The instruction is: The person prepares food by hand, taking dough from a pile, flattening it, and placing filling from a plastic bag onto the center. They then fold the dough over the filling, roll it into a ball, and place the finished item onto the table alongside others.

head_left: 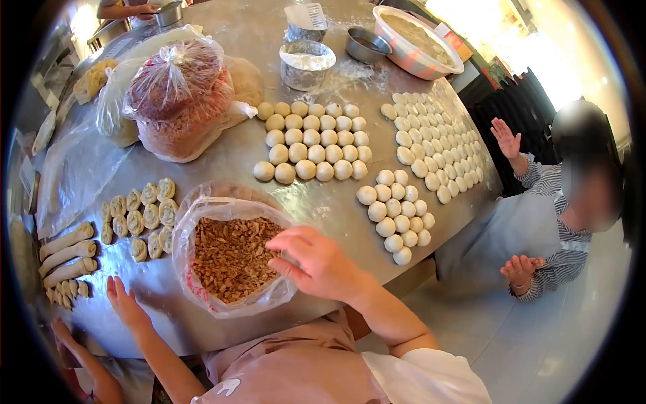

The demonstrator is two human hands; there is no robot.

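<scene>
A clear plastic bag [180, 250], its mouth turned open, stands on the metal table in front of me, full of brown crumbly filling [232, 254]. Over the bag's right rim is my right hand [313, 261], fingers bent above the filling, thumb a little apart; nothing shows between them. My left hand [128, 307] is left of the bag, near the table's front edge, with fingers stretched out and nothing in it. Small rolled dough pieces [134, 222] lie in rows just beyond it. Long dough rolls [70, 269] and small cut dough pieces [66, 292] are farther left.
Rows of round dough balls [311, 138] sit mid-table, with more balls [397, 215] and flatter pieces [437, 145] rightward. Tied filling bags [178, 101], a floury tin [307, 64], and a large tub [417, 44] stand behind. A co-worker [525, 229] is right; another's arm [91, 363] is left.
</scene>
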